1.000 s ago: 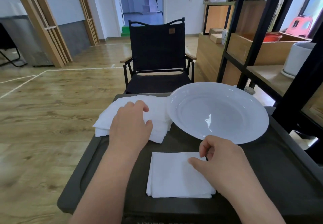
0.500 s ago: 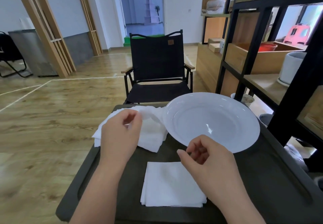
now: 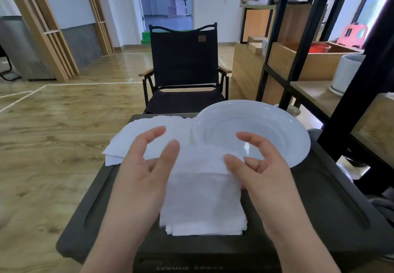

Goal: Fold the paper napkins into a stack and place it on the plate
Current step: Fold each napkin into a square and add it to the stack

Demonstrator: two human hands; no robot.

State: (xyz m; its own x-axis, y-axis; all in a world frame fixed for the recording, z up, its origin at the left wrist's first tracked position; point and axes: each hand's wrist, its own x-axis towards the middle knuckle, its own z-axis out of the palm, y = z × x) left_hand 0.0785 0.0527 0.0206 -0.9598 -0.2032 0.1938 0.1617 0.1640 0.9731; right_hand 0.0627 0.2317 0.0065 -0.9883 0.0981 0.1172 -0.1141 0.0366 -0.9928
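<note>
Head view: left hand (image 3: 147,166) and right hand (image 3: 259,166) pinch napkin (image 3: 200,162); align corners over folded stack (image 3: 202,208) at 6 o'clock of plate (image 3: 283,127).

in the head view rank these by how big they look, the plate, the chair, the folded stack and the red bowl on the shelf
1. chair
2. plate, though it is nearer the camera
3. folded stack, nearest of all
4. red bowl, far off
</note>
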